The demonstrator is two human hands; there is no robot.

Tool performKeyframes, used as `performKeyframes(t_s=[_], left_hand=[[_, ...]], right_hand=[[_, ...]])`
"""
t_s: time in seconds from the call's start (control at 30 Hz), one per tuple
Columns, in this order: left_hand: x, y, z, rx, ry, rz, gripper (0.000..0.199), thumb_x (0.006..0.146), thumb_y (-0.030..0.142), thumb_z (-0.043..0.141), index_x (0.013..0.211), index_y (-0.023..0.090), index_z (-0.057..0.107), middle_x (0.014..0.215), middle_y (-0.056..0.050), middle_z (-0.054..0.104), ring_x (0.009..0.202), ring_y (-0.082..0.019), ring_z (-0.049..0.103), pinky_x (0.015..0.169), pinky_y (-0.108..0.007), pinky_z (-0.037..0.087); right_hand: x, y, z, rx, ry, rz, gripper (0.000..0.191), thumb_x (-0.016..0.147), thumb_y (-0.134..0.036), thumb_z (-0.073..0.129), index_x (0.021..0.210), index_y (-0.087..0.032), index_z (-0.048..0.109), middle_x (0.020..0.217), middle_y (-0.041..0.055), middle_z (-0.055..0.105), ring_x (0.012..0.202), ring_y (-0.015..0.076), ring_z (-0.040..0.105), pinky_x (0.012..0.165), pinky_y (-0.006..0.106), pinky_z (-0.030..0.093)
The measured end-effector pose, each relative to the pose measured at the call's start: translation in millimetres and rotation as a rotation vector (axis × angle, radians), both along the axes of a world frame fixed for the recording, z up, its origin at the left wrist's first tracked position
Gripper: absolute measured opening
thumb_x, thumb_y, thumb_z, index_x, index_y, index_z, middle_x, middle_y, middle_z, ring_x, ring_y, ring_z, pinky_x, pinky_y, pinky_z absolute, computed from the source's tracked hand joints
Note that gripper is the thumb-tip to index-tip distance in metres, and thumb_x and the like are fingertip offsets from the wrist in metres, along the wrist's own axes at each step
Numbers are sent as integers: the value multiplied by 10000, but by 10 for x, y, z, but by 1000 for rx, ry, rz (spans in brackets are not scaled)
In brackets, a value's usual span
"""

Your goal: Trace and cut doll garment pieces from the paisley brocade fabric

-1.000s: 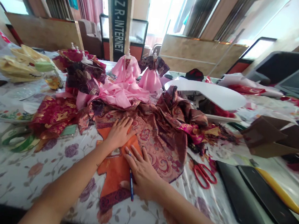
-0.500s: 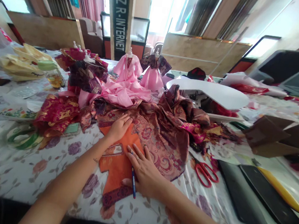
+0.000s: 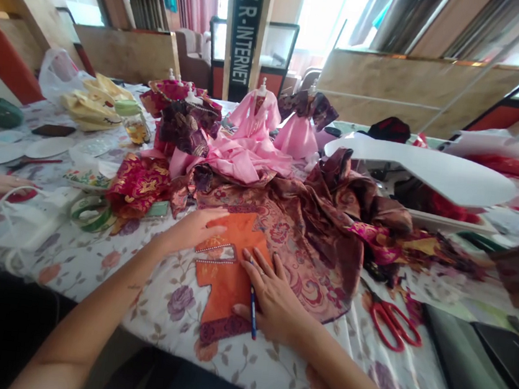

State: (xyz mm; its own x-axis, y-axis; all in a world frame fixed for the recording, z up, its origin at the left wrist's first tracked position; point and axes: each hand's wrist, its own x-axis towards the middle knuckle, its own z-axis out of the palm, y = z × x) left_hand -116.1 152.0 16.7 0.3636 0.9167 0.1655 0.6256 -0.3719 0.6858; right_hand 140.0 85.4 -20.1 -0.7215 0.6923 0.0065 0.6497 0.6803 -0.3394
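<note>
A small orange doll garment (image 3: 237,285) with a dark patterned hem and white beaded edging round its neck slit lies flat on brown-red brocade cloth (image 3: 311,269) and the flowered tablecloth. My left hand (image 3: 197,230) rests over its upper left part, fingers stretched out, slightly blurred. Spread across its right side is my right hand (image 3: 278,299), pressing the garment down. A slim blue pencil (image 3: 253,314) with a red end is tucked at that hand's fingers, passing over the thumb. Red-handled scissors (image 3: 395,322) lie to the right of the brocade.
Dressed doll forms (image 3: 256,116) stand behind pink cloth (image 3: 245,158). Magenta-gold fabric (image 3: 141,184) and a green tape roll (image 3: 91,213) lie left. Another person's hand (image 3: 0,187) is at the far left. A white board (image 3: 422,166) and dark flat case (image 3: 468,374) are right.
The view has turned left, so everything sits further right and more of the other person's hand shows. My left hand has drawn back slightly toward the garment's left edge; my right hand stays put.
</note>
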Motion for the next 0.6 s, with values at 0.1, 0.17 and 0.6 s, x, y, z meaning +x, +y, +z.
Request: performKeyframes(t_s=[0.1,0.17,0.6], left_hand=[[-249,-310,-161,15,65,81,544,881,472,524,1357,211,486,1472,-75,399,1372,-252,331,1124,-425,278],[-370,-480,-284,46,134,146,602,870,501,534,1397,231,425,1499,-63,356,1401,-251,265,1135,-434,257],[-257,-726,-423,94,297,9,664,836,548,570,1410,257,409,1540,-82,259,1425,-311,164,1141,-505,200]], right_hand=[[12,14,7,-8,-2,5,826,855,-650,434,1457,-105,280,1528,155,255,1431,319,109,1123,618,34],[20,21,8,-14,0,8,834,853,-658,430,1462,-111,270,1529,153,252,1431,316,109,1124,615,36],[0,4,47,-15,-24,3,850,851,-665,425,1460,-93,273,1531,165,234,1431,317,109,1122,621,53]])
